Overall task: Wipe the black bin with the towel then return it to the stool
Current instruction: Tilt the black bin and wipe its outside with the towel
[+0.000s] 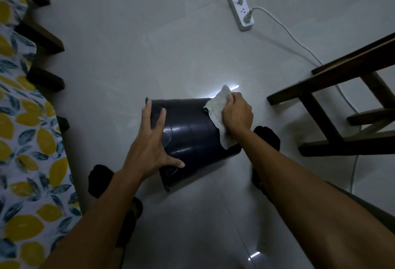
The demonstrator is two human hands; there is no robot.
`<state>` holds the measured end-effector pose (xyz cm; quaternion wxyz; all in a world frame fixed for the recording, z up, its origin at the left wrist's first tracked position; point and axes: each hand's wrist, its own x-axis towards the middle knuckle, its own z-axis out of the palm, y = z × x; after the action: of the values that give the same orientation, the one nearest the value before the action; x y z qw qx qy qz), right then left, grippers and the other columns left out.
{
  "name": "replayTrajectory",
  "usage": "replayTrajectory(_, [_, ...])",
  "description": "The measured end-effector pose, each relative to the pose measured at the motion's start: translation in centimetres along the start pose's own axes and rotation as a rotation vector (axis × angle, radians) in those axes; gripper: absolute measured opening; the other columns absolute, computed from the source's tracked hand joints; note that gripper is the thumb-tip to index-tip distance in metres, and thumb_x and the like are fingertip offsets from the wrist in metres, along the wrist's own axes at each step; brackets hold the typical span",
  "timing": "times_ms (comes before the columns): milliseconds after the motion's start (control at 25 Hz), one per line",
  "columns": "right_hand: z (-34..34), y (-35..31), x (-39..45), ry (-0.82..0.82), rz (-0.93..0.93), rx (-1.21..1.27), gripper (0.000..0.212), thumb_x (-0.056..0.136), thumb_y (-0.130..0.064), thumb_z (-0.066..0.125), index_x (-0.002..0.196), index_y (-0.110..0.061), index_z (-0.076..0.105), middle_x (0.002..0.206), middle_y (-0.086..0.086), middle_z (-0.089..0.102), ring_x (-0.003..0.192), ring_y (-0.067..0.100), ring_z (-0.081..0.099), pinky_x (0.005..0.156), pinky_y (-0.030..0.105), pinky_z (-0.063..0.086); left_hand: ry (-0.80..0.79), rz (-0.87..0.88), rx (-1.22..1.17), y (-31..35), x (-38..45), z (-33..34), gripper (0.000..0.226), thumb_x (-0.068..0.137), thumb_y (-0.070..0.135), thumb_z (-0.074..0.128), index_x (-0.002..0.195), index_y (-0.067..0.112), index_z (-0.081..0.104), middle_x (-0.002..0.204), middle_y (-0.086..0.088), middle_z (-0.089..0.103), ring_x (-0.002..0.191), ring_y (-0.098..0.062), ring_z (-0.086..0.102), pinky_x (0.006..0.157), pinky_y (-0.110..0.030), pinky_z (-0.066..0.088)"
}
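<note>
The black bin (pixel 190 132) is held above the pale tiled floor, tipped on its side with its glossy wall facing up. My left hand (pixel 149 142) lies spread over the bin's left wall, fingers reaching to the far rim and thumb across the near part. My right hand (pixel 237 114) grips a crumpled white towel (pixel 218 106) and presses it against the bin's right wall. A dark wooden stool (pixel 333 89) stands to the right, only partly in view.
A white power strip (pixel 240 10) with a red light and plugged cables lies on the floor at the back right; a cable runs past the stool. A lemon-print cloth (pixel 27 161) on dark wooden furniture fills the left side. My dark-socked feet (pixel 267 138) rest beside the bin.
</note>
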<state>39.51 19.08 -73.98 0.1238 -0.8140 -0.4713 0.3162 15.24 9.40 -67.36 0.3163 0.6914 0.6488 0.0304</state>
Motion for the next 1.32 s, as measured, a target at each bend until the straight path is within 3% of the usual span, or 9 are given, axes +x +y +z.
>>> replayTrajectory(200, [-1.4,-1.2,0.2,0.017,-0.112,0.091,0.036,0.111,-0.037,0.034,0.129,-0.017,0.059,0.118,0.009,0.069,0.11,0.029,0.065,0.096,0.046,0.052,0.099,0.056,0.012,0.2,1.3,-2.1,0.154,0.052,0.041,0.098,0.161,0.022,-0.01,0.164,0.0,-0.031,0.156,-0.028,-0.007,0.114,-0.037,0.03])
replayTrajectory(400, [-1.5,-2.2,-1.3,-0.006,-0.117,0.17,0.036,0.111,-0.038,0.034,0.13,-0.019,0.059,0.122,0.008,0.067,0.111,0.027,0.064,0.096,0.041,0.052,0.297,0.038,0.016,0.5,-1.0,-1.8,0.127,0.066,0.025,0.094,0.162,0.015,0.01,0.169,-0.01,0.003,0.153,-0.031,0.02,0.114,-0.042,0.032])
replayTrajectory(600, [-4.1,-0.6,-8.5,0.054,-0.084,0.269,0.035,0.111,-0.038,0.038,0.134,-0.024,0.06,0.121,-0.005,0.063,0.11,0.012,0.062,0.09,0.025,0.046,0.429,-0.089,0.172,1.5,-7.5,0.0,0.081,0.074,0.049,0.084,0.134,0.007,0.05,0.111,-0.012,0.059,0.095,-0.028,0.059,0.077,-0.04,0.052])
replayTrajectory(680, [-4.7,-0.2,-13.3,0.101,-0.185,0.306,0.036,0.111,-0.036,0.041,0.14,-0.026,0.058,0.128,-0.013,0.058,0.114,0.002,0.055,0.093,0.014,0.042,0.398,-0.117,0.222,1.8,-8.7,-0.4,0.083,0.07,0.057,0.083,0.129,0.009,0.051,0.109,-0.012,0.058,0.092,-0.029,0.057,0.075,-0.042,0.05])
replayTrajectory(760, [-3.8,0.8,-17.2,0.093,-0.366,0.343,0.038,0.109,-0.031,0.043,0.143,-0.021,0.058,0.139,-0.01,0.059,0.126,0.0,0.054,0.104,0.008,0.04,0.275,-0.196,0.231,1.9,-8.5,-0.7,0.112,0.055,0.065,0.087,0.143,0.012,0.041,0.135,-0.016,0.049,0.117,-0.034,0.052,0.091,-0.047,0.049])
replayTrajectory(880, [-1.2,3.6,-21.0,-0.039,-0.6,0.23,0.038,0.109,-0.023,0.049,0.147,-0.02,0.055,0.153,0.0,0.054,0.144,0.008,0.048,0.117,0.02,0.039,-0.024,-0.302,0.25,2.1,-7.2,0.0,0.162,0.037,0.082,0.081,0.161,0.017,-0.001,0.169,-0.016,-0.005,0.155,-0.035,0.006,0.117,-0.053,0.024])
replayTrajectory(1080, [3.1,6.8,-21.9,-0.135,-0.973,-0.202,0.054,0.103,-0.034,0.055,0.154,-0.019,0.043,0.163,0.014,0.041,0.152,0.031,0.039,0.119,0.046,0.04,0.027,-0.216,0.266,0.3,-6.5,2.0,0.155,0.046,0.098,0.058,0.159,0.003,0.012,0.169,-0.015,-0.008,0.156,-0.03,-0.001,0.118,-0.059,0.025])
replayTrajectory(1200, [4.4,4.4,-19.6,-0.118,-0.96,-0.374,0.064,0.103,-0.046,0.048,0.159,-0.019,0.031,0.167,0.011,0.035,0.155,0.032,0.031,0.124,0.055,0.028,0.038,-0.187,0.237,-0.3,-7.1,3.2,0.16,0.042,0.103,0.047,0.159,0.001,0.009,0.169,-0.016,-0.009,0.156,-0.03,-0.001,0.117,-0.056,0.023])
replayTrajectory(1320, [5.4,0.4,-17.1,-0.078,-0.844,-0.35,0.052,0.107,-0.045,0.039,0.155,-0.024,0.042,0.164,0.006,0.041,0.154,0.028,0.033,0.126,0.054,0.023,0.035,-0.186,0.219,-0.5,-7.5,3.7,0.152,0.049,0.101,0.046,0.158,0.0,0.015,0.168,-0.02,0.0,0.154,-0.035,0.012,0.115,-0.057,0.029])
